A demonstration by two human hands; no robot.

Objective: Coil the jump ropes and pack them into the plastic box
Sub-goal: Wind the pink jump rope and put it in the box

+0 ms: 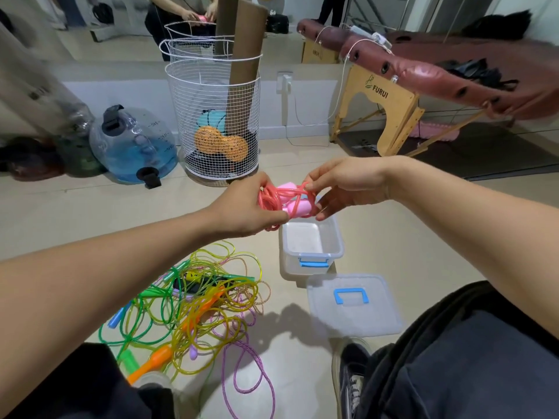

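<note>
At the centre of the frame both hands clamp a coiled pink plastic jump rope [279,201] with pale pink handles: the left hand [245,207] grips the loops, the right hand [344,184] pinches a strand. The bundle hangs just above the open clear plastic box [313,255] with blue latch on the floor. A tangle of green, yellow, orange and purple jump ropes [196,303] lies lower left, and the clear lid [352,303] with blue handle lies just below the box.

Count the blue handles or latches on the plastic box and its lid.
2. One blue latch sits on the near end of the open plastic box; one blue handle sits on the lid lying on the floor. A far-end latch may be hidden.
</note>
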